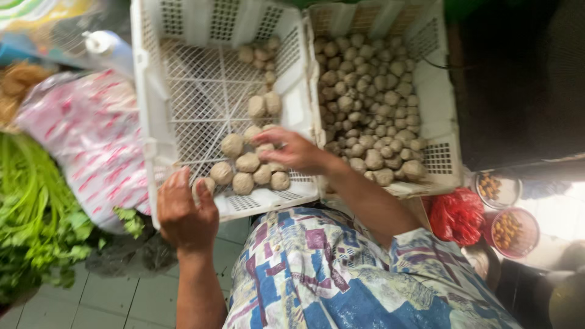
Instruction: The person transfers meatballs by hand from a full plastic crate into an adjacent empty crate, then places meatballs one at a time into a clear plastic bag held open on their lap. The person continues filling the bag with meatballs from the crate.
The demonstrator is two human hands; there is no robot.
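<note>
1. Balls (247, 170), round and beige, lie piled at six o'clock in the left white crate (149, 122).
2. Right hand (292, 149) grasps some balls; left hand (186, 213) grips the crate's rim.
3. Pink-patterned bag (91, 134) sits at nine o'clock, red bag (457, 216) at four.

We see two white lattice crates: the left crate (183, 91) holds a few pale grey-brown balls (247, 163), and the right crate (436, 91) is heaped with the same dull beige. On the far left lies a white plastic bag (91, 134) streaked with pink and red dashes, and beside it bright green leafy stalks (30, 213). Nearest us is a garment (341, 274) patterned in blue, cream and maroon patches. On the right sits a red bag (456, 214), with red-rimmed bowls (509, 231) of orange-brown nuts.
</note>
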